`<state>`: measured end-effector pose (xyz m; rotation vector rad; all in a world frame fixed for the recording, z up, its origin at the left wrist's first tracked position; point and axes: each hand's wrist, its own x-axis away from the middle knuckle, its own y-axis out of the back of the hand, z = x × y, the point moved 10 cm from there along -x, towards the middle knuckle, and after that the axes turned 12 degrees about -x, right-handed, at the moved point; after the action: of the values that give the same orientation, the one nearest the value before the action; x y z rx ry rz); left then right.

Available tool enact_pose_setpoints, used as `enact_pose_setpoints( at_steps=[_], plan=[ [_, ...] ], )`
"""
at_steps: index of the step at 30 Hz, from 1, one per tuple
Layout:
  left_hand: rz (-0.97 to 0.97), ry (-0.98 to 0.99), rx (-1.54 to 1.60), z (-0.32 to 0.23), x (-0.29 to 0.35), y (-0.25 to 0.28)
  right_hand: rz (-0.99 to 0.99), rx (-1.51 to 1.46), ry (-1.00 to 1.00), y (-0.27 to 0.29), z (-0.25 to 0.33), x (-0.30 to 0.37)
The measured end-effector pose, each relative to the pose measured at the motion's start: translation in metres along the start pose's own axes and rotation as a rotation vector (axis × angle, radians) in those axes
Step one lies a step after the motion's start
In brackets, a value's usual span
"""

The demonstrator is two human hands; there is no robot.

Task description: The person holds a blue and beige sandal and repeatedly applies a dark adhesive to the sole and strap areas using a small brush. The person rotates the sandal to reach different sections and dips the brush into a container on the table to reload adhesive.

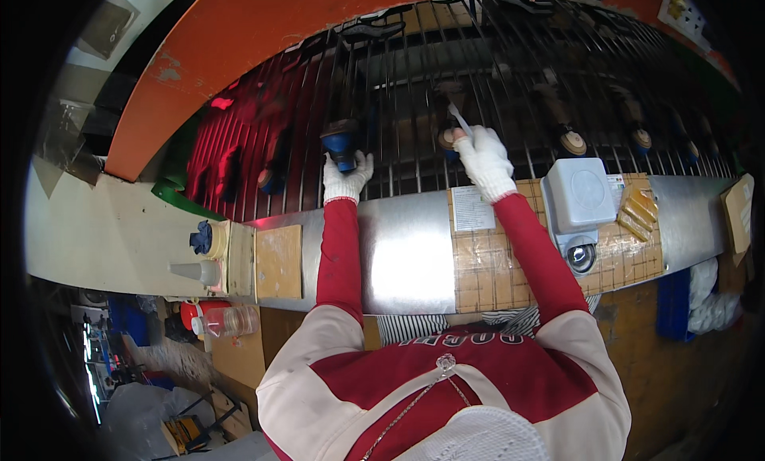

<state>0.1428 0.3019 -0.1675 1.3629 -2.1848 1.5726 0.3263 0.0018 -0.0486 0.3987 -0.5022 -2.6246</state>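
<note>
My left hand (348, 176), in a white knit glove, is closed round the blue end of what looks like a shoe last (340, 142) over the metal rods. My right hand (486, 160), gloved alike, grips a slim white-handled brush (460, 118), its tip pointing away from me. Just beside those fingers another last (448, 139), with a tan top and blue side, sits on the rod rack (405, 154); the glove partly covers it. Whether the brush tip touches it, I cannot tell.
More lasts, one tan-topped (572, 142), stand along the rods, red-lit at left. An orange arched frame (263, 39) spans above. On the metal ledge (406, 254) are a grey box-shaped container (579, 194), a small round cup (582, 258) and yellowish blocks (637, 212). A plastic bottle (229, 321) stands lower left.
</note>
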Motion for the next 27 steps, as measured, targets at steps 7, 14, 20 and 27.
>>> enact_pose_setpoints(
  at_steps=[7, 14, 20, 27],
  plan=[
    [-0.143, -0.07, 0.11, -0.002, 0.024, 0.017, 0.05, 0.164, -0.183, -0.045, -0.018, -0.043],
    [0.282, 0.054, -0.441, 0.083, 0.108, -0.042, 0.003, -0.229, -0.214, 0.025, 0.012, -0.013],
    [0.817, 0.184, -0.454, 0.168, 0.197, -0.089, 0.274, -0.834, 0.019, 0.082, 0.073, 0.101],
    [0.811, 0.116, -0.456, 0.206, 0.269, -0.029, 0.044, 0.04, 0.007, 0.222, 0.025, 0.213]
  ],
)
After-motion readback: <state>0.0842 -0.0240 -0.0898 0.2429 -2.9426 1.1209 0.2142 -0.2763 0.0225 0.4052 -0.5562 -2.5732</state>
